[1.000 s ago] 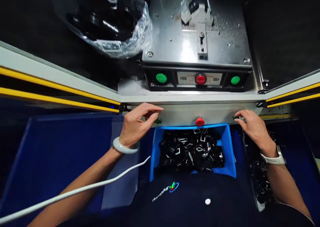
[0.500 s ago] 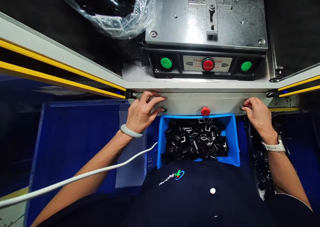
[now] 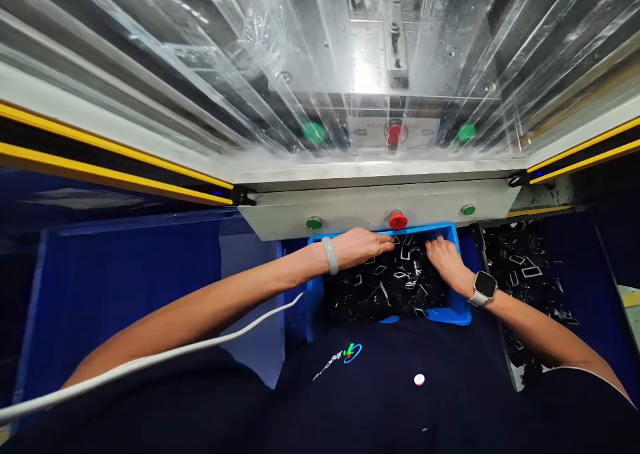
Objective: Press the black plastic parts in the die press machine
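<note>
Black parts, some with thin whitish outlines, are lying in a heap inside the blue box, which is just below the pale panel. Our left hand extends over the far left side of this box, with its fingers nearly straight and close together. Our right hand is at the far right corner of the box, its fingers bent downward in a narrow shape. We cannot tell whether either hand is gripping a part, because the fingertips are not clearly visible. Between the two hands we see some parts of the heap. On the panel, the red button is just beyond our left fingertips. Behind the panel, we see a metal machine through the transparent sheet.
</note>
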{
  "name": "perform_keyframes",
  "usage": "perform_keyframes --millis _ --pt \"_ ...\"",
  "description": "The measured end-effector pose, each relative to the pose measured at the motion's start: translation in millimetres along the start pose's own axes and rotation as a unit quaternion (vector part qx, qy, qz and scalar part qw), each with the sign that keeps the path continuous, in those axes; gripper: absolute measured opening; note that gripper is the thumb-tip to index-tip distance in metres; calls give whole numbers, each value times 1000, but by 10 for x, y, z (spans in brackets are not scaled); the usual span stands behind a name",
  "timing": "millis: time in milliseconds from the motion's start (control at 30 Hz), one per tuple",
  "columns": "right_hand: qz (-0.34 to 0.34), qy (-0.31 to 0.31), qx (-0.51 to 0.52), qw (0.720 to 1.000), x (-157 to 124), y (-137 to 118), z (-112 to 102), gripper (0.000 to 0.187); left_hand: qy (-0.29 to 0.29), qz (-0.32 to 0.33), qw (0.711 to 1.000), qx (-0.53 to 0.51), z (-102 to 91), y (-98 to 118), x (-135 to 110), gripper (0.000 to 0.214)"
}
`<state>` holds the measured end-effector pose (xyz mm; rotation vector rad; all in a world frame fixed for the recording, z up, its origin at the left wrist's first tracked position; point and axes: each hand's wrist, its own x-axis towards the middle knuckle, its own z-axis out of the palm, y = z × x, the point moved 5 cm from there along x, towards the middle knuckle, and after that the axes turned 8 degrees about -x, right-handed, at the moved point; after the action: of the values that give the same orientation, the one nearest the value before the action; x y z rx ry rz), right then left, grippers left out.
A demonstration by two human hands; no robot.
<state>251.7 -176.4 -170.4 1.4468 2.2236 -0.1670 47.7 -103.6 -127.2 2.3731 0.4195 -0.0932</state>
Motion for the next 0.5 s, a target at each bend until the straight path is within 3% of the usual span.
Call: perform_keyframes --millis 167,267,500 --pt "2 -9 -19 1000 91 -40 167 51 -30 19 992 124 156 53 -65 27" --pt "9 -22 -27 999 109 -43 189 52 -17 15 986 167 185 84 -137 34" --pt "19 -22 -40 999 15 -55 -52 38 29 53 977 203 249 99 -270 47"
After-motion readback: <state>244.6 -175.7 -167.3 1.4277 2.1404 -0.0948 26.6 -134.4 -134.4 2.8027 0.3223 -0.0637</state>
